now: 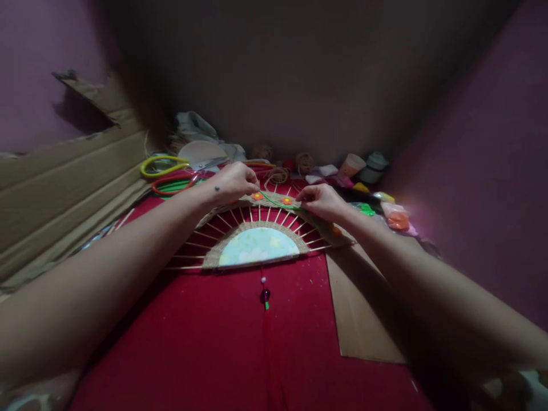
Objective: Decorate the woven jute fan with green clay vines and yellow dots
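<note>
A half-round fan [257,245] of thin sticks and woven straw lies on the red tabletop, its inner panel pale blue. Orange flowers with yellow centres, one of them a flower [286,201] near the middle, sit along the outer woven band. A thin green strand [274,201] runs across this band between my hands. My left hand [237,180] pinches its left end. At the other end, my right hand [321,201] has its fingers closed on the strand. Below the fan hangs a cord with a dark bead [265,295] and a red tassel [270,348].
Cardboard [77,194] stands along the left wall. Behind the fan are scissors [214,162], coiled yellow tubing [165,165], twine balls [303,162] and a cup [351,164]. Bags of coloured clay-like material [396,217] lie right. A flat cardboard sheet [363,308] rests under my right forearm.
</note>
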The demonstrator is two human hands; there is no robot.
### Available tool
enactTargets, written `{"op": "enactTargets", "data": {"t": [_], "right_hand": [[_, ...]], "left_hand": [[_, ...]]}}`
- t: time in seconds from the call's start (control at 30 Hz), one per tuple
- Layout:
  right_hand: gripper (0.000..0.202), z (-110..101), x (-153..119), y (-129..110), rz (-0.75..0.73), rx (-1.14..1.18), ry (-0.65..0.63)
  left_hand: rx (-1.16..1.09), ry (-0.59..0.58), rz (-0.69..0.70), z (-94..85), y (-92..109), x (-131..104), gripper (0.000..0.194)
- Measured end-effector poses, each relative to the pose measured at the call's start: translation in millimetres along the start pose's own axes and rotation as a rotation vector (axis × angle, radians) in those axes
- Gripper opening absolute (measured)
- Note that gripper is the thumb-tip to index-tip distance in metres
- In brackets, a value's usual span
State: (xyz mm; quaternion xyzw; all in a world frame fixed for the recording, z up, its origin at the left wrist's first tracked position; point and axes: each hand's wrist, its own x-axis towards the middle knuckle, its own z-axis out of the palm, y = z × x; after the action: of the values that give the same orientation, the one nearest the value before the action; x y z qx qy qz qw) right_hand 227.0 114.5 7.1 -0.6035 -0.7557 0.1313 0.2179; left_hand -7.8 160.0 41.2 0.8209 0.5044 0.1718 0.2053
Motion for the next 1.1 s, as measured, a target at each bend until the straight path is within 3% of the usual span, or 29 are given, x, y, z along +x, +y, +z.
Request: {"op": "enactTargets", "data": {"t": [0.33, 0.8, 1.1], "right_hand": [[0.017, 3.2, -3.3, -14.7, -0.031, -0.165, -0.028], [0.014, 0.7, -1.6, -17.2, 0.012, -0.153, 0.011], [0.016, 20.2, 19.1, -33.6, -0.083, -0.132, 0.015]], "left_hand": [[0.058, 0.030, -0.006, 3.2, 4.3, -0.7, 0.013], [0.179, 0.077, 0.021, 16.2, -2.0, 4.6, 0.014], [0.158, 0.096, 0.024, 16.5, 0.4, 2.9, 0.016]]}}
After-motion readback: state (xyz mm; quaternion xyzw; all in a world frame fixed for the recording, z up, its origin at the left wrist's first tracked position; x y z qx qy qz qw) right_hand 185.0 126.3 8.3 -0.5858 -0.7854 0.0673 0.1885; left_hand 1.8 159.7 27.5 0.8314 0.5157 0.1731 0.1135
